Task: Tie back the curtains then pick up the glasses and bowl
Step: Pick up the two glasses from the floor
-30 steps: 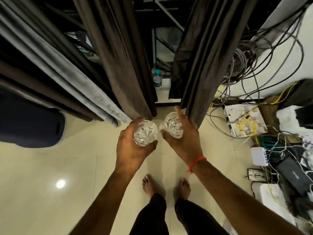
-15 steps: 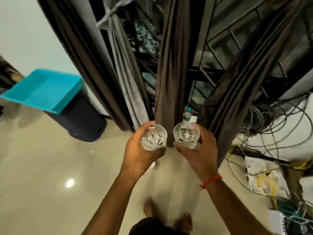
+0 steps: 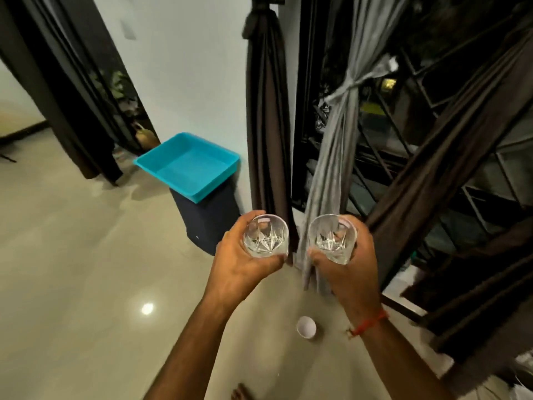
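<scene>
My left hand (image 3: 242, 264) grips a clear cut-glass tumbler (image 3: 266, 236) upright at chest height. My right hand (image 3: 350, 272) grips a second cut-glass tumbler (image 3: 331, 239) beside it, a hand's width apart. A small white bowl (image 3: 306, 327) sits on the floor below, between my forearms. Behind the glasses, a grey curtain (image 3: 340, 157) is knotted at its middle, and a dark brown curtain (image 3: 266, 116) is bunched and tied near the top. Another brown curtain (image 3: 450, 145) slants across the window at the right.
A turquoise tray (image 3: 187, 166) rests on a dark bin (image 3: 210, 220) against the white wall. Dark curtains (image 3: 72, 105) hang at a doorway on the left. A black window grille (image 3: 450, 174) fills the right. Glossy tile floor (image 3: 86, 269) spreads left and in front.
The view has swung left and up: the cables at the right are gone, the tray and bin are now near centre, the bowl has come into view. Both hands still hold the glasses.
</scene>
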